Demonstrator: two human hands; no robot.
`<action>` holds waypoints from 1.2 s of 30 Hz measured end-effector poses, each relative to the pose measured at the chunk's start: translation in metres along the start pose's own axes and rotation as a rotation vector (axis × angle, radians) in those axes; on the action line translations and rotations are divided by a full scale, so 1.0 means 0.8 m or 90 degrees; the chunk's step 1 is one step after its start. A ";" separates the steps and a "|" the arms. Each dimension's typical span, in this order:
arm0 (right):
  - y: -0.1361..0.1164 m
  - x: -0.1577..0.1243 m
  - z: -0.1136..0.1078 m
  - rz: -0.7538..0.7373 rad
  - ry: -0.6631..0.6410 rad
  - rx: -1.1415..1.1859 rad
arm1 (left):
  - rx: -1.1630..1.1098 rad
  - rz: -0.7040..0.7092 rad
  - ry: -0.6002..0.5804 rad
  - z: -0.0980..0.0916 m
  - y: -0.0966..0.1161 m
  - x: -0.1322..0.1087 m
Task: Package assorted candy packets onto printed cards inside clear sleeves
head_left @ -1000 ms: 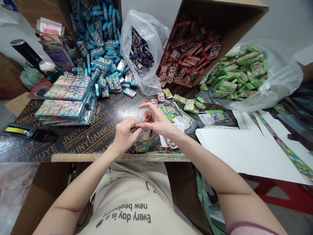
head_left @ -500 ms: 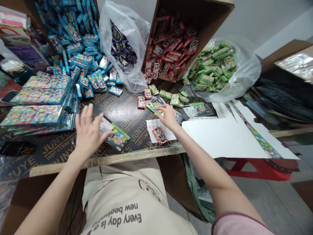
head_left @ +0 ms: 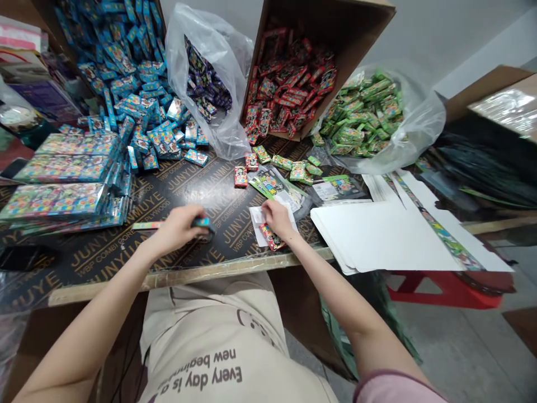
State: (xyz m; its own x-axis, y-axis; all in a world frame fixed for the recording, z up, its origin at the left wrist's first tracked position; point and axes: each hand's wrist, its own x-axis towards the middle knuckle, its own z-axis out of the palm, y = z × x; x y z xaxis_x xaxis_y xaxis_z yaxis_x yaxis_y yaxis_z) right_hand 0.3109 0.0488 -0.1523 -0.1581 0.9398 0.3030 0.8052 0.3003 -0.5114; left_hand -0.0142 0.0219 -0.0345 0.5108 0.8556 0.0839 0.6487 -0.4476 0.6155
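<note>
Four heaps of small foil packets crowd the far side of a black plywood workbench (head_left: 210, 187): red packets (head_left: 285, 84) in a tipped cardboard box (head_left: 335, 17), blue packets (head_left: 126, 73) spilling onto the board, and purple packets (head_left: 205, 73) and green packets (head_left: 361, 115) in clear plastic bags (head_left: 423, 123). Gold print on the board reads "JUNYUANMUYE" and "WBP COMBI CORE F-F PLYWOOD". A beige apron (head_left: 213, 347) reads "Every day is a new beginning", upside down from the wearer's view. Flat multicoloured packs (head_left: 62, 184) lie stacked at left, white card sheets (head_left: 377, 238) at right.

The person's left hand (head_left: 178, 228) curls closed over a blue packet (head_left: 203, 223), with a thin pale strip (head_left: 146, 225) running leftward from beneath it. The right hand (head_left: 279, 219), fingers bent, presses on a white paper slip (head_left: 257, 224). Just beside it, a red packet (head_left: 271, 237) lies diagonally, its long axis running toward the lower right.
</note>
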 end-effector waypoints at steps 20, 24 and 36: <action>-0.214 0.013 -0.046 -0.011 0.076 0.579 | -0.174 0.129 0.356 0.008 0.040 -0.013; -0.221 0.004 -0.052 -0.042 0.114 0.544 | -0.131 0.181 0.366 0.008 0.050 -0.014; -0.204 -0.035 -0.033 -0.365 0.225 0.352 | 0.110 0.306 0.345 0.011 0.049 -0.038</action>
State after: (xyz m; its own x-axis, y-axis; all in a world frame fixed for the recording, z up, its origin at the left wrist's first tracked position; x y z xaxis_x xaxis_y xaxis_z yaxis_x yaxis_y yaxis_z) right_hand 0.1993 -0.0310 -0.0559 -0.1937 0.5416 0.8180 0.2491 0.8336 -0.4930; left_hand 0.0005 -0.0240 -0.0197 0.4398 0.5438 0.7148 0.5257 -0.8011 0.2860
